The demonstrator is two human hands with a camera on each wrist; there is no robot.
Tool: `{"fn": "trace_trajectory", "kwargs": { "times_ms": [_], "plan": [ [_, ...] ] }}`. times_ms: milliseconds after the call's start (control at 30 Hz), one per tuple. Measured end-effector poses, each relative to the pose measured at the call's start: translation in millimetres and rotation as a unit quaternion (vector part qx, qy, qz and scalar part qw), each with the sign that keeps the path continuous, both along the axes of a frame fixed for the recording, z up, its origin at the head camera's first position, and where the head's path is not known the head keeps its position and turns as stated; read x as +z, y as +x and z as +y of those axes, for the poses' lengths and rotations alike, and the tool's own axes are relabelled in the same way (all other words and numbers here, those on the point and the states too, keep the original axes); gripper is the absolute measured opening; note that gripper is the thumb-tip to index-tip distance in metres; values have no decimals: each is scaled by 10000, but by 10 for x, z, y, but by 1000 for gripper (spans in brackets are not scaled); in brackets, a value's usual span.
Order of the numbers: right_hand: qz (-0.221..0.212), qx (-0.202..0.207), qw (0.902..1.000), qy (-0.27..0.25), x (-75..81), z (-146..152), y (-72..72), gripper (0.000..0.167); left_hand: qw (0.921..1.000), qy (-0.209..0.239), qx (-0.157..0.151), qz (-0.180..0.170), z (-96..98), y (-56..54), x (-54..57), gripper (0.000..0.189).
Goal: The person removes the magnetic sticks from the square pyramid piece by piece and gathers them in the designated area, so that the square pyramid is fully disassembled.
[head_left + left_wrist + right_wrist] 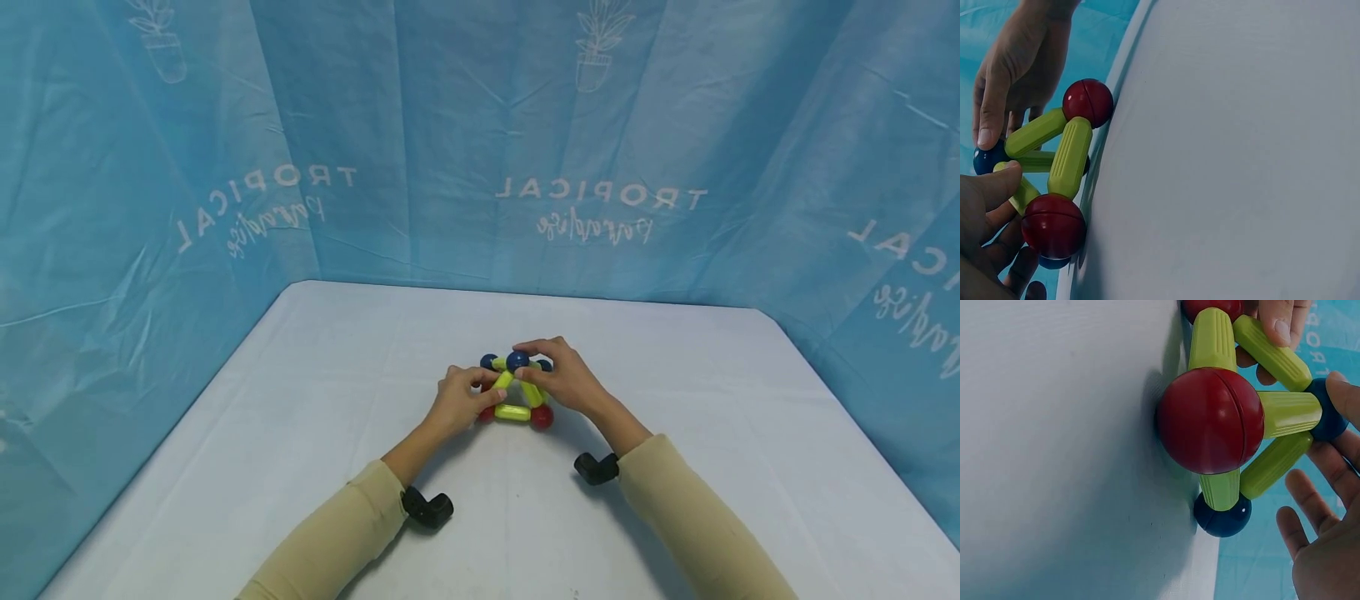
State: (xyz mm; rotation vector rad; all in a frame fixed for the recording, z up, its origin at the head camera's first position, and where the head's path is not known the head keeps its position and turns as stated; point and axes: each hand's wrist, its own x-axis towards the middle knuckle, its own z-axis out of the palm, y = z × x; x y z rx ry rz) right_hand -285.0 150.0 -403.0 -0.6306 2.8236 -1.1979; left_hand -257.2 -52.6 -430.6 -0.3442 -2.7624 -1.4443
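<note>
A small frame of yellow-green magnetic rods (pixel 513 412) and red and blue balls stands on the white table between both hands. Two red balls (pixel 542 416) form its near corners, joined by one rod. Above them, a blue ball (pixel 517 360) tops the frame, with more blue balls behind. My left hand (pixel 456 402) pinches a slanting rod (pixel 1272 353) on the frame's left side, thumb in front. At the top, my right hand (pixel 566 379) grips the blue ball between thumb and fingers; the right wrist view shows its other fingers loosely bent beside the rods.
The white table (pixel 360 350) is bordered at the back and sides by blue curtains (pixel 450 100) with printed lettering. A black device is strapped at each wrist, the left one (pixel 427 508) and the right one (pixel 596 468) both low over the table.
</note>
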Motion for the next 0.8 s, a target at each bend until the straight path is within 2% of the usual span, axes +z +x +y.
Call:
{"fn": "trace_trajectory", "kwargs": {
  "times_ms": [267,533,800],
  "plan": [
    [91,97,9999,-22,-5,70,107,42,9999,-40,-114,-28,33,101,9,27],
    [354,299,9989,-28,-21,143,264,42,9992,179,-328,106,62,262,17,21],
    [510,316,9982,-1,-15,161,352,38,9988,305,-390,-16,88,347,23,22]
  ]
}}
